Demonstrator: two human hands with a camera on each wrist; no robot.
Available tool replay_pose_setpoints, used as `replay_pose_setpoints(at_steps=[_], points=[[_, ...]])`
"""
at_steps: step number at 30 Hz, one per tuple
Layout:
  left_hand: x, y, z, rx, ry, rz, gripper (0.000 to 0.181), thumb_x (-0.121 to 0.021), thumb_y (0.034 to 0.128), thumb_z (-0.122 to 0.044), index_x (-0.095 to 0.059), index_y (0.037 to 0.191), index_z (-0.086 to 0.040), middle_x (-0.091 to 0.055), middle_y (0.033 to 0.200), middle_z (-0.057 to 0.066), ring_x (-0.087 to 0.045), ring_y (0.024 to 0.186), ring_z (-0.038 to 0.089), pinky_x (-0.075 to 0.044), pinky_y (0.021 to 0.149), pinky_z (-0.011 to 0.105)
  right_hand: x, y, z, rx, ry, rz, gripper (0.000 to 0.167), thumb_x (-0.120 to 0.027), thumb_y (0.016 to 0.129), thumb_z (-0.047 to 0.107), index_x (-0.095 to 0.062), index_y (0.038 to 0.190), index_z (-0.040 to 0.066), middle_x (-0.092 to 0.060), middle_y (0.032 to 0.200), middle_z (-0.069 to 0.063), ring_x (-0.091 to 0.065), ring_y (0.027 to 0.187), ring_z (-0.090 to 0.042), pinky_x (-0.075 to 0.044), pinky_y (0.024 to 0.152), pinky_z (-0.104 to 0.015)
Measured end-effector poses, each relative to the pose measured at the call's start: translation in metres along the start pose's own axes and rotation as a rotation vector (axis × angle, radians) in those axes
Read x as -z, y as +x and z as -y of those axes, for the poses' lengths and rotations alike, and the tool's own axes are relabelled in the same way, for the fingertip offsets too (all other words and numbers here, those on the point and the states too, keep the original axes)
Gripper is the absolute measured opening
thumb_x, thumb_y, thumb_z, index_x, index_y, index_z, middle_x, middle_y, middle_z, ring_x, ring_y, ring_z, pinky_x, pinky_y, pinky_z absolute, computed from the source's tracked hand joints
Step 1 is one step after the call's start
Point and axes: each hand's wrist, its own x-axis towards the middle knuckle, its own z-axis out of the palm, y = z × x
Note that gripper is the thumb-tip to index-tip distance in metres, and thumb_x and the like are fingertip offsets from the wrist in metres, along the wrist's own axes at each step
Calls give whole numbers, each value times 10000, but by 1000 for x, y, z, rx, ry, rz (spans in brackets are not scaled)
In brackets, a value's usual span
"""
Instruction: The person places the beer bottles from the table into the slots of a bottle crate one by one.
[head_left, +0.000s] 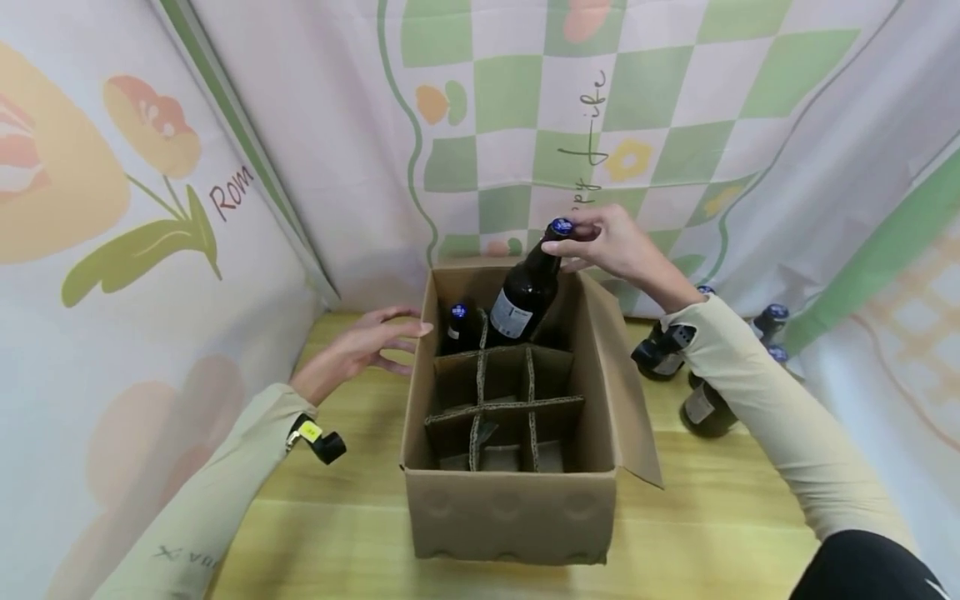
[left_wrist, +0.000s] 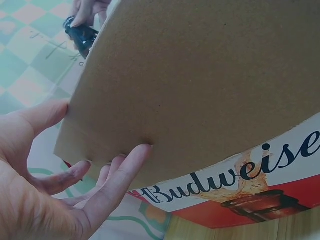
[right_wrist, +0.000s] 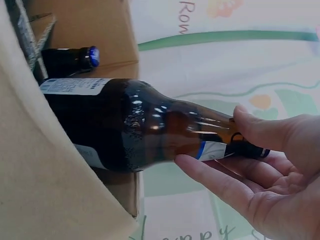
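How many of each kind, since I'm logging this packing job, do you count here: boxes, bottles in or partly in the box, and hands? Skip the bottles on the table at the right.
Box: 1
Bottles: 2, one in the back-left compartment, one held by the neck
Hands: 2
Total: 5

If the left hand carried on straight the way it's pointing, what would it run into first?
The left hand would meet the left side of the cardboard box first, which it appears to touch, though exact contact is hard to judge.
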Motion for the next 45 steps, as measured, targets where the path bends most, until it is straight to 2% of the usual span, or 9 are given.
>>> replay_pose_setpoints(at_steps=[6,11,18,25,31,36,38,41,45], points=[[0,0,0,4,3,-2,737,-708,992,-262,-343,1613,-108,-502,1534,206,-529,1335,384,-640,941,487,-7,2,3,6,-54,3,430,-777,964,182,-680,1322,-35,-757,1158,-227,-781,825,-197,-674,746,-310],[0,0,0,7,2,1,736,-708,993,-264,-344,1612,-107,-505,1528,206,-538,1319,373,-640,941,489,-11,5,7,21,-99,6,397,-789,956,208,-716,1271,-22,-784,1083,-174,-781,787,-200,-673,727,-296],[0,1,0,0,2,6,736,-707,990,-280,-349,1610,-110,-512,1523,197,-569,1273,335,-640,940,494,-20,12,9,55,-121,22,256,-795,951,207,-763,1095,-2,-780,986,-137,-760,814,-208,-673,697,-292],[1,2,1,7,-2,-2,746,-720,985,-288,-353,1613,-121,-507,1530,195,-539,1321,362,-641,939,490,-28,17,11,80,-156,58,247,-791,951,181,-759,1104,-10,-762,954,-150,-739,781,-253,-666,650,-287],[-1,2,1,5,-5,-9,746,-726,981,-292,-363,1610,-122,-513,1526,194,-546,1314,355,-644,933,487,-34,24,5,125,-329,98,193,-805,934,180,-770,1000,2,-727,785,-91,-627,648,-172,-517,534,-193],[-1,2,1,5,-8,-9,745,-725,982,-285,-360,1611,-119,-514,1527,195,-549,1313,356,-643,934,489,-38,27,-2,141,-398,170,164,-776,953,148,-760,997,-10,-698,752,-118,-526,607,-117,-415,536,-185],[-1,2,1,5,-8,-9,744,-722,984,-281,-357,1612,-119,-513,1527,197,-548,1315,358,-643,934,490,-40,28,-4,119,-413,192,180,-772,958,148,-754,1022,-19,-702,777,-116,-553,619,-129,-433,551,-180],[-1,1,1,5,-7,-11,738,-718,986,-278,-359,1611,-119,-512,1524,201,-549,1313,360,-643,932,491,-43,30,-5,67,-405,221,277,-765,966,169,-739,1132,-51,-739,858,-153,-657,685,-219,-521,603,-224],[-1,2,1,3,-5,-9,737,-722,985,-281,-363,1608,-119,-513,1521,200,-549,1316,359,-643,934,489,-48,30,-4,45,-443,252,368,-746,980,217,-720,1229,-52,-756,1069,-183,-697,938,-309,-588,828,-382]])
